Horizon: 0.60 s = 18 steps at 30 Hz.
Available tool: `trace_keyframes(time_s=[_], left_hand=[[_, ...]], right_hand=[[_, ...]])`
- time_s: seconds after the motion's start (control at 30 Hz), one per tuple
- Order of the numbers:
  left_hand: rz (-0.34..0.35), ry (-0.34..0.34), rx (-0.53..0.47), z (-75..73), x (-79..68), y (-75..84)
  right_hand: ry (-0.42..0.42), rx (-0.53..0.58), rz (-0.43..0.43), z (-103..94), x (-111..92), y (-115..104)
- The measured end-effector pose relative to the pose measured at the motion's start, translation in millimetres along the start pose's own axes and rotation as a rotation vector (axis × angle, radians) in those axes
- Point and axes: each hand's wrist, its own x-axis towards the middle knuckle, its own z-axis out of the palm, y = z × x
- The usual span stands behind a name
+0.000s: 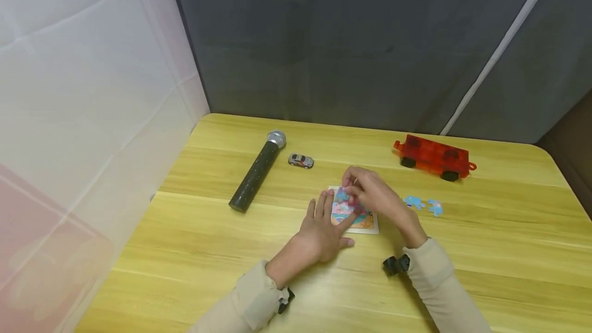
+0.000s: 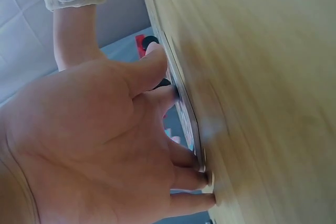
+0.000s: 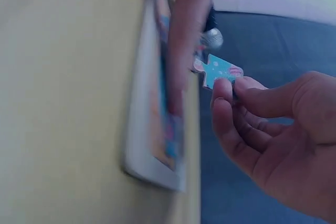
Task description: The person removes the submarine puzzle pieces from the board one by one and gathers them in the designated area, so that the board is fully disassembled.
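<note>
A small jigsaw puzzle in a white frame (image 1: 373,231) lies on the table, partly filled with pink, blue and orange pieces. My left hand (image 1: 319,238) rests on its left side, fingers spread and straight; in the left wrist view, fingertips touch the frame's edge and the tabletop. Over the upper part of the puzzle, my right hand (image 1: 376,194) pinches a blue puzzle piece (image 3: 219,71) between thumb and fingers, held above the frame in the right wrist view. Two loose blue pieces, one puzzle piece (image 1: 413,202) and another puzzle piece (image 1: 435,207), lie right of the frame.
A black microphone (image 1: 254,176) with a silver head lies to the left. Behind the puzzle stands a small silver toy car (image 1: 301,161). A translucent red toy wagon (image 1: 435,156) with black wheels is at the back right. A dark curtain (image 1: 324,45) hangs behind the table.
</note>
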Motion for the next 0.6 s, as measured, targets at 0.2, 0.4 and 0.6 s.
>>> trace_keyframes(time_s=[0.2,0.4,0.6], left_hand=[[0.015,0.029,0.024,-2.5,-1.7,-1.0],[0.024,0.031,0.014,-3.0,-1.4,-4.4],[0.041,0.044,-0.007,-3.6,-2.0,-5.8]], right_hand=[[0.038,-0.091,0.178,-37.9,-17.1,17.2],[-0.037,-0.208,0.313,-54.1,-29.1,38.1],[0.01,-0.288,0.298,-51.2,-28.1,44.9]])
